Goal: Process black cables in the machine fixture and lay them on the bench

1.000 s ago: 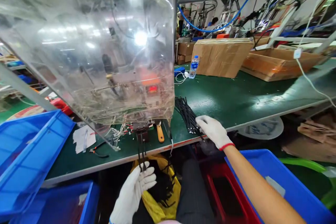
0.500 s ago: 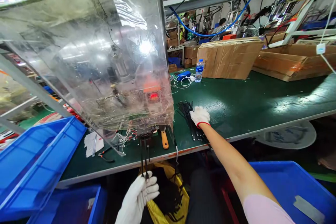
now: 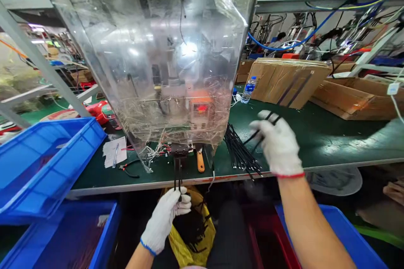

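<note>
My left hand (image 3: 168, 214), in a white glove with a blue cuff, is closed on the lower ends of two thin black cables (image 3: 178, 172). Their upper ends run into a small dark fixture (image 3: 179, 149) at the machine's front. Raised over the right part of the bench, my right hand (image 3: 279, 145) wears a white glove with a red cuff. It is somewhat blurred, and black cables show between its closed fingers. Just left of it lies a loose bundle of black cables (image 3: 240, 151) with pale tips on the green bench (image 3: 315, 138).
A clear plastic cover (image 3: 151, 71) encloses the machine. An orange-handled tool (image 3: 200, 162), pliers (image 3: 129, 171) and paper (image 3: 112, 151) lie near the bench edge. Below hangs a yellow bag (image 3: 206, 235). Blue bins (image 3: 47, 155) stand left; a bottle (image 3: 248, 89) and cardboard (image 3: 284, 82) stand behind.
My right hand has lifted off the cable bundle and moved right, with black cables now in its fingers. My left hand stays at the two cables below the fixture. The camera view has shifted.
</note>
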{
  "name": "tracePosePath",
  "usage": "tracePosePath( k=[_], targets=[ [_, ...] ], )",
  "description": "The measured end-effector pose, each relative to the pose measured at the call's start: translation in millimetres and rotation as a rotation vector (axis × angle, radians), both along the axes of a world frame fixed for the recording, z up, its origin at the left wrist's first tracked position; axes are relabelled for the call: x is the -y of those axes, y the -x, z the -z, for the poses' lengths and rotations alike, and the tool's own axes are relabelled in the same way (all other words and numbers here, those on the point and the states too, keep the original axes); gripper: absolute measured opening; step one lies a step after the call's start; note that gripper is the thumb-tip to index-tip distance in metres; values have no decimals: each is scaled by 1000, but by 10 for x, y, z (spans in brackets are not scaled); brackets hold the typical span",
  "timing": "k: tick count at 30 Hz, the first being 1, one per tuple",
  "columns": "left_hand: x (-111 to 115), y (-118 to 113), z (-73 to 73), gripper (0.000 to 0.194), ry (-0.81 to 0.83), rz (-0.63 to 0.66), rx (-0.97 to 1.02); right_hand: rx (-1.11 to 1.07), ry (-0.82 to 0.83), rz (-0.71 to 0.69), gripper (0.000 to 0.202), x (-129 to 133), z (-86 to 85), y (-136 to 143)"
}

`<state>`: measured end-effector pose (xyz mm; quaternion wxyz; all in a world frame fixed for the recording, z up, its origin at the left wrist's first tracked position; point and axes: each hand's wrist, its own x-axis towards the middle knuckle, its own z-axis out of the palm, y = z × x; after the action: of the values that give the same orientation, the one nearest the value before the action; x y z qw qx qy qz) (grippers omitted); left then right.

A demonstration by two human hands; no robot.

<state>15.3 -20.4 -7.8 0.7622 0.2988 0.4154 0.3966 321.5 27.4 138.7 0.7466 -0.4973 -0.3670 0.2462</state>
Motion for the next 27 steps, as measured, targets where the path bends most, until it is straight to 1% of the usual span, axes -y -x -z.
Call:
tracePosePath(
  k=[2,3,4,6,7,9,11,14,17,19,22,27],
  targets=[
    [-10,-22,31,53,-26,23,-36,8,227,-245,36,280,324,386],
    [-11,-28,42,52,-48,34,-70,-42,301,-341,37,407,520,577],
    [-10,-31,49,51,-71,44,-110,-132,336,-390,39,520,716,756],
    [-3,-27,43,50,-105,67,-179,-384,331,-445,42,700,1053,1051],
    [2,-23,32,50,-112,77,-200,-489,342,-460,42,764,1177,1166],
    [14,-16,4,51,-112,95,-216,-625,380,-474,45,845,1329,1336],
    [28,-18,-21,54,-115,97,-225,-671,453,-464,50,879,1383,1435],
    [56,-38,-33,53,-117,84,-225,-670,533,-417,56,906,1366,1482],
    [83,-59,-23,43,-109,61,-204,-579,544,-354,58,964,1299,1460],
    [92,-64,-22,39,-106,48,-185,-501,565,-327,64,1018,1246,1440],
    [95,-59,-47,38,-117,37,-174,-438,599,-306,72,1102,1180,1442],
    [129,-52,-128,37,-121,20,-175,-403,594,-318,69,1197,1154,1532]
  ],
)
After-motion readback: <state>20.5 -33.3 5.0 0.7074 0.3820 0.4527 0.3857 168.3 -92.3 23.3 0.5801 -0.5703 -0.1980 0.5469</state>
